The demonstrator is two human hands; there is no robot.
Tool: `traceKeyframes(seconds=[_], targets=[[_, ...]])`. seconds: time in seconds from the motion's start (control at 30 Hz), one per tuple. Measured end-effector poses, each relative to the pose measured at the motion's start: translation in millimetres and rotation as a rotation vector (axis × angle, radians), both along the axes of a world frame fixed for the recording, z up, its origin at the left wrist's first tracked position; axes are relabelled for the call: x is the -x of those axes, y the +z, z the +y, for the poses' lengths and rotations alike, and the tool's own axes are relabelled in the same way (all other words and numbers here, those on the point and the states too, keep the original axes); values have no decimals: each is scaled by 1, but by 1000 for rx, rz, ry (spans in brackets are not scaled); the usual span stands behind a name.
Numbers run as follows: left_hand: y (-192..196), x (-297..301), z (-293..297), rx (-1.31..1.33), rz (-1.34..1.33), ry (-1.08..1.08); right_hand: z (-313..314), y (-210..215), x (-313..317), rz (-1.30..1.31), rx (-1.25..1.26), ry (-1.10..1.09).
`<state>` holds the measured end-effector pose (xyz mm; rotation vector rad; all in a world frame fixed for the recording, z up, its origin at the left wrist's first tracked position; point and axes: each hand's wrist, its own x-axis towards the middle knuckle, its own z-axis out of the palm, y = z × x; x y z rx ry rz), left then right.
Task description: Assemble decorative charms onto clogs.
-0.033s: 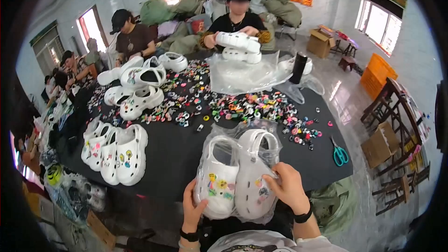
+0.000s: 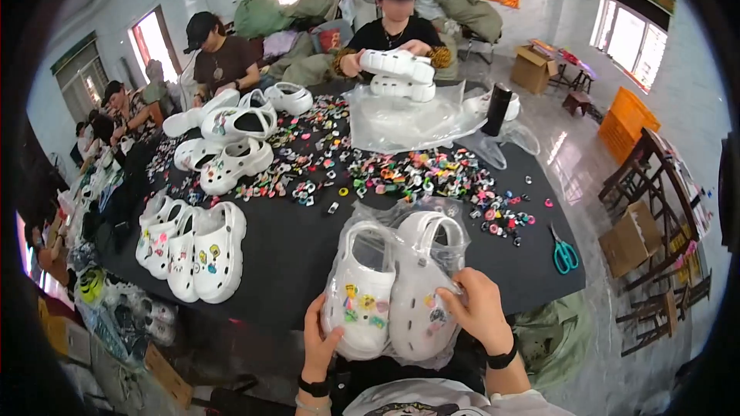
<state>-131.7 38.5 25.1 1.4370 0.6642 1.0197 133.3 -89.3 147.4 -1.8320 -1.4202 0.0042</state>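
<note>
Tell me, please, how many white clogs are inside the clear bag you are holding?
2: one clog on the left by the left hand, one clog on the right under the right hand, both inside the clear bag.

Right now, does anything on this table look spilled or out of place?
Nothing looks damaged. Small coloured charms lie scattered loose across the black table, and teal scissors sit near its right edge. Both hands hold the bagged white clogs.

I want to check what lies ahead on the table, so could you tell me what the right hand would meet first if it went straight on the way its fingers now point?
The right hand points up-left across the bagged pair of white clogs it holds, so it would meet those first. Beyond them lies the scatter of small coloured charms, though depth is hard to judge.
</note>
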Motion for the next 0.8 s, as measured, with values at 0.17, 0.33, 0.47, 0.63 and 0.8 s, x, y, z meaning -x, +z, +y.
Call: traceKeyframes(seconds=[0.17, 0.33, 0.47, 0.63, 0.8], targets=[[-1, 0, -11, 56, -20, -1, -3, -17, 16, -31, -103, -47], [-8, 3, -18, 156, -47, 11, 20, -25, 16, -108, -30, -18], [-16, 18, -15, 35, 248, 59, 23, -17, -3, 358, 129, 205], [-8, 32, -37, 68, 254, 146, 25, -10, -64, 336, -200, 126], [-47, 42, -69, 225, 188, 130, 77, 1, -100, 92, -177, 139]])
